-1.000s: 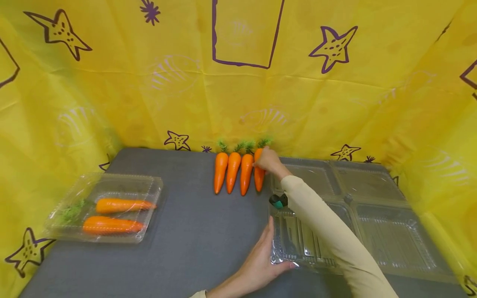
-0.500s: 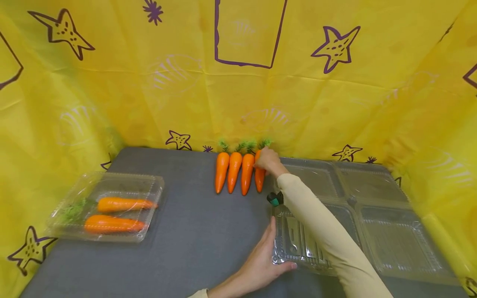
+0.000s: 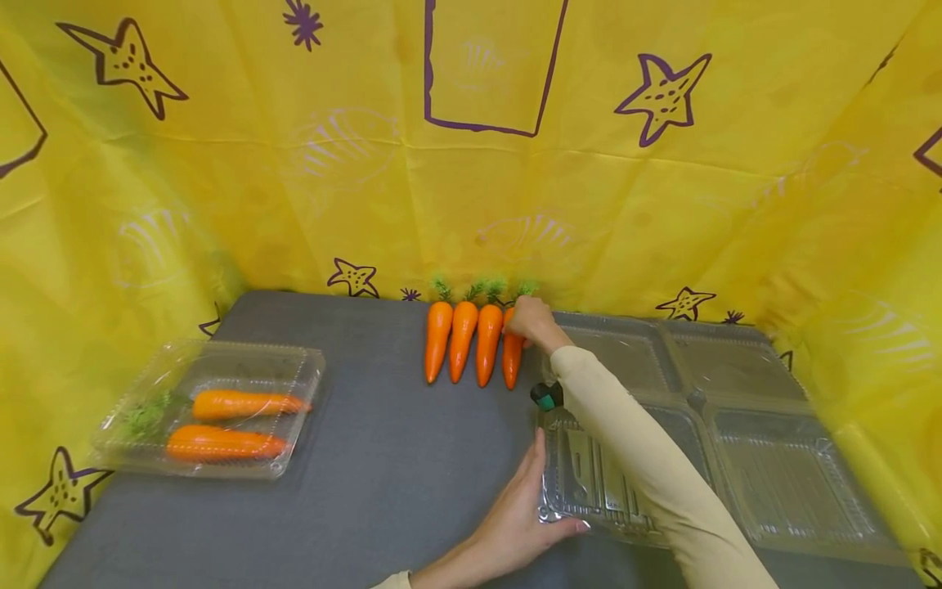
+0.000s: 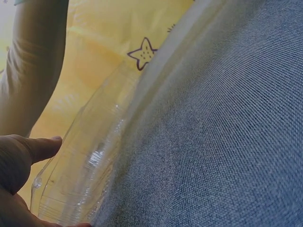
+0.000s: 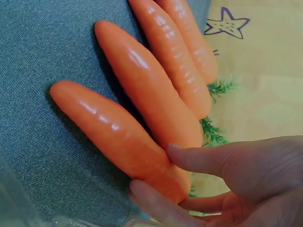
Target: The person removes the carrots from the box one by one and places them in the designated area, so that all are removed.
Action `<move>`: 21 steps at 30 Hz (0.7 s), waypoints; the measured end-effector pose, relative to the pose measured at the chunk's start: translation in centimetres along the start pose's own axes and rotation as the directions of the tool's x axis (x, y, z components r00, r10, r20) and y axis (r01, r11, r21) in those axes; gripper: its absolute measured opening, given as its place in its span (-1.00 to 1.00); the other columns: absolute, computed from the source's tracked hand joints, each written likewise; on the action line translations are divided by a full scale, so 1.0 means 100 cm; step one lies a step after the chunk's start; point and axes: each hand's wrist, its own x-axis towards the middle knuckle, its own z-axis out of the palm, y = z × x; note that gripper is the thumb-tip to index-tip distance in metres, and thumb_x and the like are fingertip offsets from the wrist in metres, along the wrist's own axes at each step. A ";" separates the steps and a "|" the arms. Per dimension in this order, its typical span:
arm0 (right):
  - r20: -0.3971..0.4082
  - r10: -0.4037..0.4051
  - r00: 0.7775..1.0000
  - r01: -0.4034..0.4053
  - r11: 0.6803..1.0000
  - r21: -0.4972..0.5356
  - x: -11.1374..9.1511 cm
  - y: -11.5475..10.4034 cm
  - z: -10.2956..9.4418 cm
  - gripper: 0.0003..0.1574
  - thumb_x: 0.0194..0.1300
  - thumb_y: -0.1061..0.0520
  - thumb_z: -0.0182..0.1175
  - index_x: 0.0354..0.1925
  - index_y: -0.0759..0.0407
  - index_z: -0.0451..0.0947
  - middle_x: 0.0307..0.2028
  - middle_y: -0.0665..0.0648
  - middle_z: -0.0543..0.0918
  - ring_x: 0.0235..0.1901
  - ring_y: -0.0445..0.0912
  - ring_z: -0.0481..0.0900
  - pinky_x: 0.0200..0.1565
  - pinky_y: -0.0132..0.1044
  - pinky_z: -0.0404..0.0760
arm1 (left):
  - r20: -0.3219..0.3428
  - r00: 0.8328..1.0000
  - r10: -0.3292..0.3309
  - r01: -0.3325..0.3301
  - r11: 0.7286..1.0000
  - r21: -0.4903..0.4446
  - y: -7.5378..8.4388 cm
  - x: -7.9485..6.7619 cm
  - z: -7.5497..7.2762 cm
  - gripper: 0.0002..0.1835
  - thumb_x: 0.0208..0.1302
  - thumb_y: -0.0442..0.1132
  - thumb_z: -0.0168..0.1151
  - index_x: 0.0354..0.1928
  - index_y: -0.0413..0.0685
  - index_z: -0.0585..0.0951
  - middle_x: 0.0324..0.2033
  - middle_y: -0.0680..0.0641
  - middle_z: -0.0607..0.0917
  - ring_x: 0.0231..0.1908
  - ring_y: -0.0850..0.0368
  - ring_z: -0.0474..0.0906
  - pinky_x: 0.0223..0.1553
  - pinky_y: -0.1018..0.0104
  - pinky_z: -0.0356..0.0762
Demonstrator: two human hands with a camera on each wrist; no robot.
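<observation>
The end carrot (image 3: 512, 368) lies on the grey table (image 3: 383, 458), at the right of a row, its leafy top toward the yellow cloth (image 3: 471, 204). The person's right hand (image 3: 533, 321) pinches it near that top: in the right wrist view the thumb lies on the side next to the neighbouring carrot and a finger on the other, probably because the thick end offers the firmest hold. The tip is uncovered.

The three other carrots (image 3: 462, 339) lie side by side, tips toward the person; set out like this, each thick end can likely be reached without disturbing the rest.

The left hand (image 3: 515, 519) has its thumb and fingers spread apart around the near left corner of a clear tray (image 3: 581, 466), thumb along the near edge, fingers along the side. The hold seems meant to steady light plastic that would slide easily. Three more clear sections (image 3: 787, 474) adjoin it; whether they are hinged together cannot be told.

A sleeve (image 3: 633, 450) crosses above the tray, hiding part of it. Well apart, at the left, a clear box (image 3: 290, 360) has two carrots (image 3: 250, 404) lying lengthwise, apparently so their leaves fit too.
</observation>
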 end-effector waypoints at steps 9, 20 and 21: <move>0.009 -0.014 1.000 0.014 1.000 0.028 -0.004 0.002 -0.003 -0.71 0.27 0.10 0.30 -0.21 0.33 0.55 -0.21 0.32 0.67 -0.38 0.09 0.74 -0.52 -0.32 0.65 | 0.014 1.000 -0.013 0.013 1.000 0.009 0.002 0.000 0.002 0.23 0.06 -0.01 0.49 0.54 -0.19 -0.15 0.51 -0.23 0.01 0.43 -0.17 0.07 0.39 -0.07 0.13; -0.107 -0.123 0.987 0.119 0.992 -0.045 -0.018 -0.005 -0.015 -0.61 0.29 0.11 0.25 -0.61 0.13 0.35 -0.63 0.04 0.31 -0.58 -0.07 0.35 -0.41 -0.23 0.42 | 0.001 1.000 0.027 -0.027 1.000 0.012 0.001 0.001 0.001 0.22 0.07 0.00 0.49 0.54 -0.22 -0.14 0.51 -0.24 0.02 0.44 -0.17 0.06 0.40 -0.04 0.12; -0.115 -0.126 0.985 0.122 0.992 -0.042 -0.019 -0.005 -0.016 -0.59 0.29 0.11 0.24 -0.62 0.13 0.34 -0.63 0.03 0.30 -0.57 -0.07 0.34 -0.41 -0.23 0.42 | 0.003 1.000 0.022 -0.023 1.000 0.017 0.001 0.002 0.001 0.22 0.06 0.00 0.49 0.54 -0.22 -0.13 0.51 -0.24 0.02 0.44 -0.16 0.06 0.40 -0.05 0.12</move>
